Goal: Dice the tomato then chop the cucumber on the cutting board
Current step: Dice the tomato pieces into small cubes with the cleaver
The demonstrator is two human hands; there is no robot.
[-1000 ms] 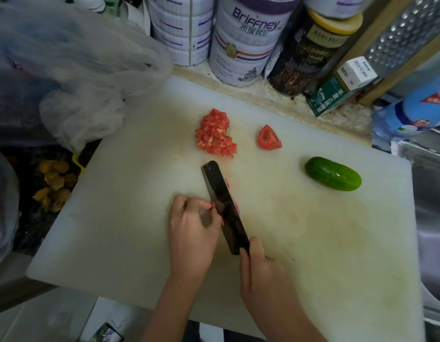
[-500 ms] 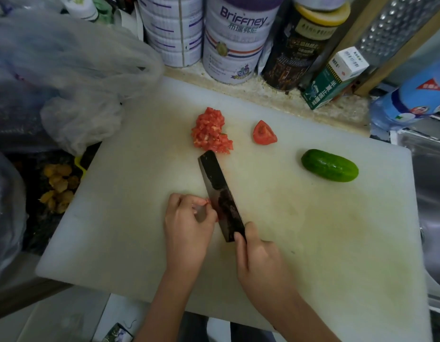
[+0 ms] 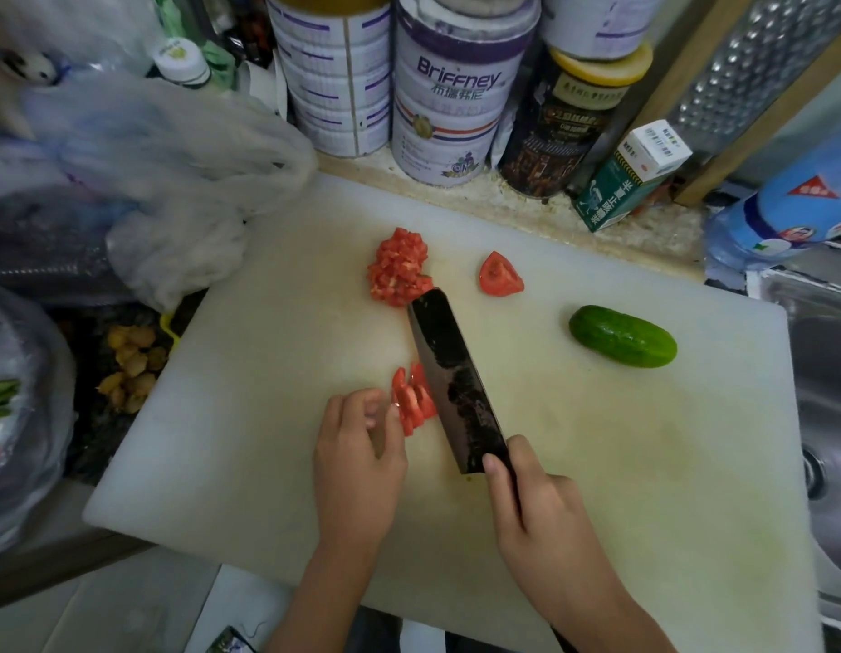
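Head view: tomato partly diced, cucumber not yet started.
The cutting board carries everything. My right hand is curled round the handle of the knife, its blade lying flat-on along the board beside my work. My left hand has curled fingers, tips against the tomato strips; whether they pinch them I cannot tell. The cucumber lies whole, well apart at the right. A diced pile sits at the knife's tip, one tomato wedge near it. I judge the strips need cross-cuts, then the wedge, then the cucumber.
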